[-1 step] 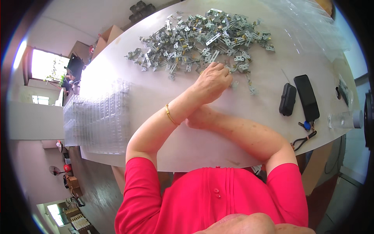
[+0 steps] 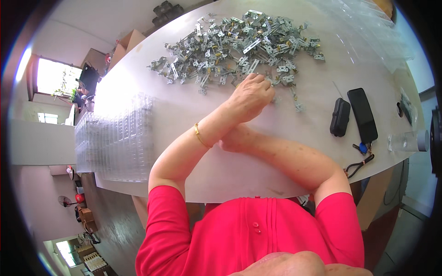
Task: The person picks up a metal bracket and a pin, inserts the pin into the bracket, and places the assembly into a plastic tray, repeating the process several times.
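Note:
A broad pile of small silvery metal brackets, some with yellowish parts, lies across the far half of the table. At its near edge is my left hand, back up and fingers curled closed. The fingertips are tucked out of sight, so anything they pinch is hidden. My right hand rests on the table, crossed beneath my left wrist. That wrist and forearm cover its fingers. A few loose brackets lie to the right of my left hand.
Stacked clear plastic trays stand on the left, and more clear trays lie far right. A black phone, a black case, keys with a blue tag and a clear bottle lie at the right.

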### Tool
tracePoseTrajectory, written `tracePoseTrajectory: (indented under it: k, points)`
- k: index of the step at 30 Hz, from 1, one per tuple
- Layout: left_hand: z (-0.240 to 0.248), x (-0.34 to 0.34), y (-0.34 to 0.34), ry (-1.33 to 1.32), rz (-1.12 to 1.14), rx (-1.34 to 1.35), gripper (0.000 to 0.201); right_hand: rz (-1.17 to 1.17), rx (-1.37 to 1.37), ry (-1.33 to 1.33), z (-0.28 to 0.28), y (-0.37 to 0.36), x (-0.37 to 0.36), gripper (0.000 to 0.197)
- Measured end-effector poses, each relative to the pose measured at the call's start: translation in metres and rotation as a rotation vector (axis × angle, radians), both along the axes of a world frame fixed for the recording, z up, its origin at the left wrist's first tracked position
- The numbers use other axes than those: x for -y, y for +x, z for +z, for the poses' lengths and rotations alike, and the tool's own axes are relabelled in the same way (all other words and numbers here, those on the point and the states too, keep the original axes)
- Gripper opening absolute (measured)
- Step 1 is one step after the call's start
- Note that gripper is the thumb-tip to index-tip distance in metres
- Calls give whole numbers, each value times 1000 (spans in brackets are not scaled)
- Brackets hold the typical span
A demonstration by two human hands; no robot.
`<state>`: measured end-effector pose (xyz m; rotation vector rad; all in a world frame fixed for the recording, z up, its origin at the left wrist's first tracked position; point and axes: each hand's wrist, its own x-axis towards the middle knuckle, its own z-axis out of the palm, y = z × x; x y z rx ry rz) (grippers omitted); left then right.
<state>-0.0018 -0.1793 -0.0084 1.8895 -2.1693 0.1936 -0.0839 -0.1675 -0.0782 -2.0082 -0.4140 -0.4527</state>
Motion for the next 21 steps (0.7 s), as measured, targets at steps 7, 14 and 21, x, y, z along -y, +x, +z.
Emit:
tracePoseTrajectory:
  k: [7,14,21]
  points:
    - [63,-27,-12,-86,339,-922,6,-3,124,-24,2,4,-1,8]
    - [43,-100,16,-352,439,-1385,9,36,-170,153,36,-13,11,5]
    - [-3,-142,20,-529,762,-1389,30,51,-285,413,28,-10,9,7]
